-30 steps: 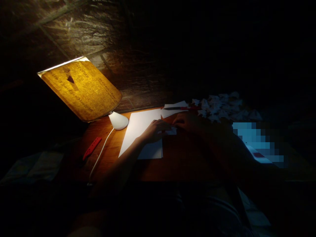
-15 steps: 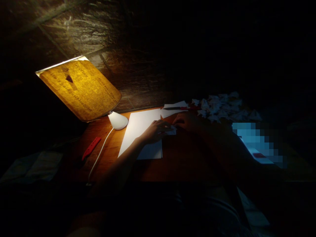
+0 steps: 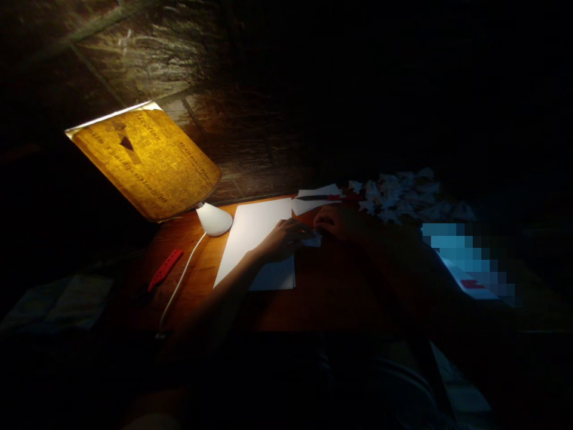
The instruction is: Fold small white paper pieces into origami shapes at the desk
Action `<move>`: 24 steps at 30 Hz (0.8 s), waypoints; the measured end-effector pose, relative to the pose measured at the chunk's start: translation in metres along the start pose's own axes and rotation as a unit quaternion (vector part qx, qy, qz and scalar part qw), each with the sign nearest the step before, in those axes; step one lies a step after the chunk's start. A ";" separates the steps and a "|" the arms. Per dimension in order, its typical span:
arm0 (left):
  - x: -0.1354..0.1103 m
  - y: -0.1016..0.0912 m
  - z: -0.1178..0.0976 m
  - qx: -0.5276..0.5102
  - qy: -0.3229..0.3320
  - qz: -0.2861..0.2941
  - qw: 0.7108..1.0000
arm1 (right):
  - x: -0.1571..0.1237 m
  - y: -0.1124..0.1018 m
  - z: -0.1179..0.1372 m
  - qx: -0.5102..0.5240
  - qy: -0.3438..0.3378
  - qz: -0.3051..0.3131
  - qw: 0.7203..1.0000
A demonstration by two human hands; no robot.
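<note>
My left hand (image 3: 286, 237) lies over the right edge of a stack of white paper (image 3: 262, 218), its fingers closed on a small folded paper (image 3: 312, 240). Close against it, my right hand (image 3: 330, 221) is curled, with fingertips at the upper edge of that same small paper. Dim light hides most of the folds and the right fingertips. Behind my hands a white sheet (image 3: 311, 205) carries a long dark tool with a red part (image 3: 329, 197). To the right of that sheet lies a pile of folded white paper pieces (image 3: 398, 194).
A lamp with a printed yellow shade (image 3: 152, 164) and white base (image 3: 215, 220) stands at the left, its white cord (image 3: 181, 283) running to the table's front edge. Near the cord lies a red-handled tool (image 3: 165, 269). A glowing, pixelated screen (image 3: 461, 251) is at the right. A stone wall (image 3: 192, 65) rises behind.
Both hands stay at the small paper, with slight finger shifts. My right fingers look more curled, and the left hand hardly moves. Everything else stays put.
</note>
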State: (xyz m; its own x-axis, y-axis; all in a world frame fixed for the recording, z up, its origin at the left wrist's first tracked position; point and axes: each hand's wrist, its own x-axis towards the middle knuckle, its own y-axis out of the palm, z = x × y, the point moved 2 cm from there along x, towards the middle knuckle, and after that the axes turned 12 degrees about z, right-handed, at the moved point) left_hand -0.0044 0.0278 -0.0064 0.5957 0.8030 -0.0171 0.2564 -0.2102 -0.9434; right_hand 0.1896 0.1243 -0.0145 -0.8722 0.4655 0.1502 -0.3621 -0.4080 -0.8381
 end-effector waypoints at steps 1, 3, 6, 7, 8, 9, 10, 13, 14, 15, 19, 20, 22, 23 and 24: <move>0.000 0.000 -0.001 0.002 -0.001 0.002 1.000 | 0.000 0.000 0.001 -0.007 0.003 0.001 1.000; 0.000 -0.001 -0.003 0.006 -0.002 0.004 1.000 | 0.000 0.001 0.003 -0.022 0.013 0.008 1.000; 0.000 -0.001 -0.005 0.014 -0.005 0.009 1.000 | 0.000 0.000 0.008 -0.042 0.030 0.018 0.998; 0.000 0.000 -0.005 0.017 -0.007 0.010 1.000 | 0.000 0.000 0.010 -0.047 0.037 0.020 0.998; 0.000 0.000 -0.005 0.021 -0.008 0.011 1.000 | 0.000 -0.001 0.012 -0.050 0.043 0.022 0.998; 0.000 0.000 -0.004 0.025 -0.009 0.011 1.000 | 0.000 -0.001 0.013 -0.053 0.049 0.025 0.997; 0.000 0.001 -0.004 0.028 -0.008 0.011 1.000 | 0.001 -0.001 0.014 -0.054 0.054 0.026 0.997; -0.001 0.002 -0.002 0.034 0.001 0.005 0.999 | 0.002 0.000 0.014 -0.061 0.059 0.023 0.996; -0.001 0.002 -0.002 0.038 0.007 0.003 0.999 | 0.002 0.000 0.014 -0.064 0.059 0.023 0.996; -0.001 0.003 -0.001 0.043 0.012 0.004 0.999 | 0.002 0.001 0.013 -0.067 0.060 0.024 0.996; -0.001 0.004 0.001 0.062 0.022 0.008 0.998 | 0.004 0.004 0.012 -0.073 0.067 0.021 0.995; -0.001 0.004 0.001 0.063 0.023 0.010 0.998 | 0.004 0.004 0.012 -0.071 0.069 0.018 0.995; -0.002 0.003 0.001 0.064 0.024 0.012 0.998 | 0.004 0.005 0.014 -0.068 0.082 0.012 0.994; -0.002 0.003 0.000 0.063 0.025 0.013 0.998 | 0.004 0.005 0.015 -0.067 0.093 0.011 0.993; -0.002 0.002 0.000 0.062 0.025 0.012 0.998 | 0.004 0.005 0.017 -0.066 0.105 0.010 0.992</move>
State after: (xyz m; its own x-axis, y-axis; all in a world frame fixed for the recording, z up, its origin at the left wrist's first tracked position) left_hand -0.0048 0.0258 -0.0086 0.6378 0.7698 -0.0258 0.1481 -0.1554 -0.9767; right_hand 0.1782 0.1109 -0.0092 -0.7857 0.6178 0.0317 -0.2867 -0.3181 -0.9037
